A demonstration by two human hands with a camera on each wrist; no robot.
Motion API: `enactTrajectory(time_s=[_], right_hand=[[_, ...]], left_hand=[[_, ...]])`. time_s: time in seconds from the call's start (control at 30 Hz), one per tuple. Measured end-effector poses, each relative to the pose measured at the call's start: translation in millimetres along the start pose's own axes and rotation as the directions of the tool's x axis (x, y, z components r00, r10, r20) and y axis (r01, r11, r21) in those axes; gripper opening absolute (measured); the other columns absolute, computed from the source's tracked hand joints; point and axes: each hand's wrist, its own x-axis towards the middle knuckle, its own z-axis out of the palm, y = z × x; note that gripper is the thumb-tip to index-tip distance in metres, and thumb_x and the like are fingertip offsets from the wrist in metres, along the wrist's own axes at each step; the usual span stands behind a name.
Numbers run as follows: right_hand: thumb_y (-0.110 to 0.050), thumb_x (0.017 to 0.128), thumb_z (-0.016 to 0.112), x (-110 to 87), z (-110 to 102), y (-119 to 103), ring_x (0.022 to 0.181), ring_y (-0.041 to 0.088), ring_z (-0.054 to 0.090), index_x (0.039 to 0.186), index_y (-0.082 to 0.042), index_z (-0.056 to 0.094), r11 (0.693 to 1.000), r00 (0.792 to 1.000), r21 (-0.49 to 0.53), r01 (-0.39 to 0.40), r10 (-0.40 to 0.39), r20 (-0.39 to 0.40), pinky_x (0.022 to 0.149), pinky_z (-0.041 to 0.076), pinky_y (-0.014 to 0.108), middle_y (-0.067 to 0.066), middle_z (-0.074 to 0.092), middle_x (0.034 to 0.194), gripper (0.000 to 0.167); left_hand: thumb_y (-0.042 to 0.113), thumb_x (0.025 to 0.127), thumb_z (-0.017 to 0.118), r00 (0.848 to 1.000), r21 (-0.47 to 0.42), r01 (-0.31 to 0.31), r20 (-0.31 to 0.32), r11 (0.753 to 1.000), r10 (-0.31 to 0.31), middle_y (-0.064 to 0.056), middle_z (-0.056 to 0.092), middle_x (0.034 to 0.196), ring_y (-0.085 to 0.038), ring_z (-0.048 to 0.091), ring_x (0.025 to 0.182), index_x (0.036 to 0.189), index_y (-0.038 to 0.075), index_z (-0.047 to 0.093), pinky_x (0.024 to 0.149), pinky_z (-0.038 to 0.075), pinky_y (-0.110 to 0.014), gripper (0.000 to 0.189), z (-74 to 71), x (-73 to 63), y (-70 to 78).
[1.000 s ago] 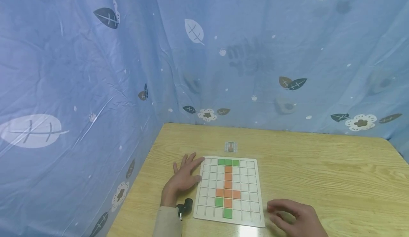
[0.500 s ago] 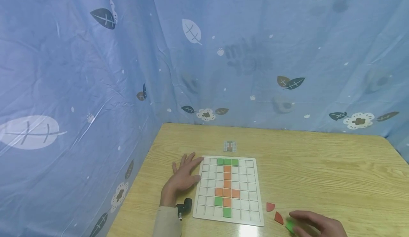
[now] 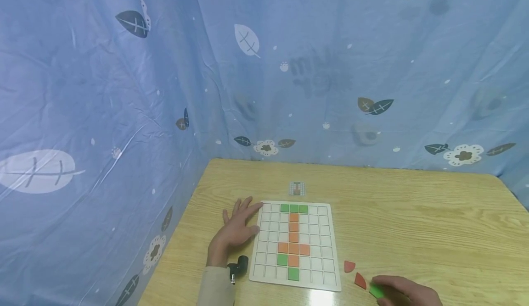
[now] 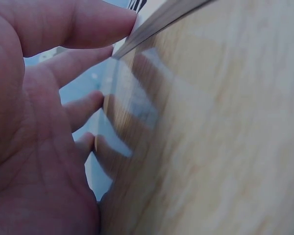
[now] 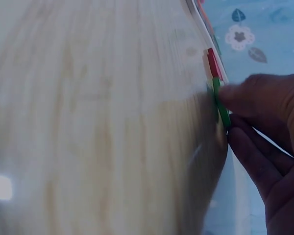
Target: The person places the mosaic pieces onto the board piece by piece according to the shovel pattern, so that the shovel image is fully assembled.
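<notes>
A white grid board [image 3: 324, 242] lies on the table with green square tiles [image 3: 293, 274] and orange square tiles [image 3: 294, 227] in its cells, forming an upright shape. My left hand [image 3: 235, 230] rests at the board's left edge, fingers spread; in the left wrist view its thumb [image 4: 103, 23] touches the edge. To the right of the board, my right hand [image 3: 409, 291] pinches a green tile [image 3: 376, 291] at the table surface. The right wrist view has the thumb on this green tile [image 5: 220, 103] and fingertips at its near end. Two red quarter-round pieces [image 3: 360, 280] lie between that hand and the board.
Beyond the board lies a small card [image 3: 297, 188] printed with a grid pattern. A black device [image 3: 239, 268] sits at my left wrist. Blue patterned cloth [image 3: 314, 67] hangs along the wooden table's [image 3: 434, 214] back and left edges.
My right hand has moved right from the board's edge, uncovering the two red pieces, and has taken the green tile between thumb and fingers. The left hand stays in place.
</notes>
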Motion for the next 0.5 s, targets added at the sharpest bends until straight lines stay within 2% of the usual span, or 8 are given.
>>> enactTrajectory(time_s=[0.2, 0.5], right_hand=[[-0.003, 0.064, 0.102, -0.9, 0.0, 2.8, 0.093, -0.009, 0.073, 0.104, -0.032, 0.083, 0.998, 0.999, -0.046, -0.038, 0.037, -0.004, 0.081, 0.045, -0.003, -0.027, 0.079, 0.1, 0.053], [0.004, 0.069, 0.097, -1.5, -1.1, -0.9, 0.087, -0.008, 0.073, 0.104, -0.027, 0.082, 0.999, 0.999, -0.005, -0.052, 0.052, 0.006, 0.079, 0.048, -0.001, -0.023, 0.08, 0.096, 0.049]], left_hand=[[0.016, 0.092, 0.067, 1.0, -0.003, 0.003, 0.01, 1.0, -0.003, -0.014, 0.021, 0.184, -0.043, -0.004, 0.172, 0.165, 0.029, 0.051, 0.125, -0.02, -0.079, 0.076, -0.3, 0.6, -0.9], [0.014, 0.092, 0.068, 1.0, -0.01, 0.0, 0.001, 1.0, 0.0, -0.014, 0.023, 0.183, -0.044, -0.002, 0.172, 0.164, 0.027, 0.052, 0.125, -0.019, -0.08, 0.076, -0.1, -0.9, -0.3]])
